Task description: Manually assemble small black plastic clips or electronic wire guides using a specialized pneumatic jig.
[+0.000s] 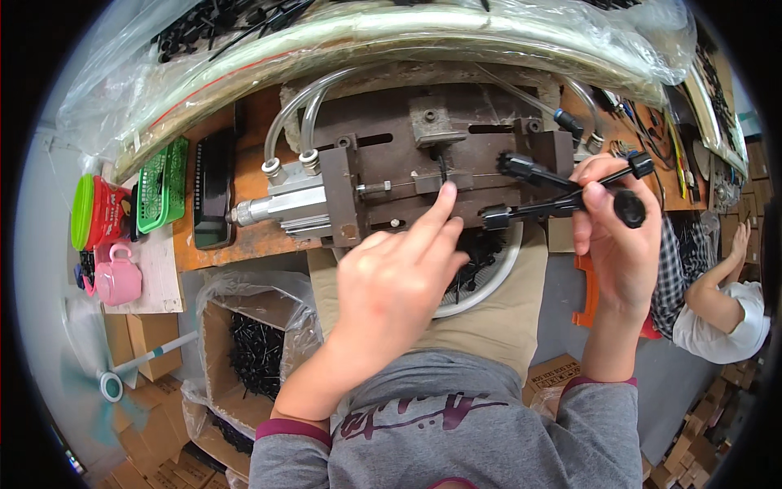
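My left hand [389,273] reaches over a dark metal fixture [395,155] with its index finger stretched out and nothing gripped. That fingertip touches or almost touches a small black piece [443,165] standing at the fixture's middle block. To the right, my right hand [621,228] is closed around several black plastic rods [533,172] with ribbed, knob-like ends. The rods point in different directions, some toward the fixture. Beneath my left hand, a round white-rimmed container [498,287] of small black parts rests at my lap, partly hidden.
A silver air cylinder [289,210] with clear hoses adjoins the fixture's left side. Left of it are a black tray [213,196], a green basket [163,186] and a pink cup [119,277]. A plastic-lined box [244,326] holds black parts. Another person [725,314] sits at right.
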A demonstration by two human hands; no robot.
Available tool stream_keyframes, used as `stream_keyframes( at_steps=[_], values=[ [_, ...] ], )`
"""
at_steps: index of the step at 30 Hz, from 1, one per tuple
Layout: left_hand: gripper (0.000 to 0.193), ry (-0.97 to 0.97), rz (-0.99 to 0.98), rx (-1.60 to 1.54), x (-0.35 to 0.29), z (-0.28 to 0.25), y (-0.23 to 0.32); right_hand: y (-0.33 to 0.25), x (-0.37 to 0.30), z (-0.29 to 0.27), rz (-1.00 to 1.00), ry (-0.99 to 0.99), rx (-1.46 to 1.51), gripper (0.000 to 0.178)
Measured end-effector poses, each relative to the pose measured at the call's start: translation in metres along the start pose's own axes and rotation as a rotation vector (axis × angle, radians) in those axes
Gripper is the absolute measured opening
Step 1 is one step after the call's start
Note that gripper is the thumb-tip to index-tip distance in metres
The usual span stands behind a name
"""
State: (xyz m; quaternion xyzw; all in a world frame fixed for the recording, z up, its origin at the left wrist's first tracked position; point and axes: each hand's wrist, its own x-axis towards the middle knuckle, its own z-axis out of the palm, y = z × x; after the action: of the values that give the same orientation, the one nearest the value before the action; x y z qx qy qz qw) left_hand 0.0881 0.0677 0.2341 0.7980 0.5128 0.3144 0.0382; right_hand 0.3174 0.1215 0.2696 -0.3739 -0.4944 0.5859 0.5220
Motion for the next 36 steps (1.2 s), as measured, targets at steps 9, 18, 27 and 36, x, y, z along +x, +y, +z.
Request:
stream_keyframes(
  at_steps=[9,18,27,36],
  values=[
    [0.047,0.002,-0.009,-0.597,0.016,-0.044,0.038,0.009,-0.027,0.021,-0.092,-0.080,-0.291,0.009],
    [0.033,0.056,-0.089,-0.412,-0.008,-0.048,0.028,0.017,-0.031,0.001,0.018,0.076,-0.158,0.011],
    [0.018,0.078,0.053,0.098,-0.012,0.019,-0.001,0.018,-0.031,-0.007,-0.059,0.091,-0.137,0.014],
    [0.028,-0.015,-0.024,0.122,-0.002,0.008,0.000,0.014,-0.026,-0.002,-0.012,0.005,-0.136,0.016]
  ],
)
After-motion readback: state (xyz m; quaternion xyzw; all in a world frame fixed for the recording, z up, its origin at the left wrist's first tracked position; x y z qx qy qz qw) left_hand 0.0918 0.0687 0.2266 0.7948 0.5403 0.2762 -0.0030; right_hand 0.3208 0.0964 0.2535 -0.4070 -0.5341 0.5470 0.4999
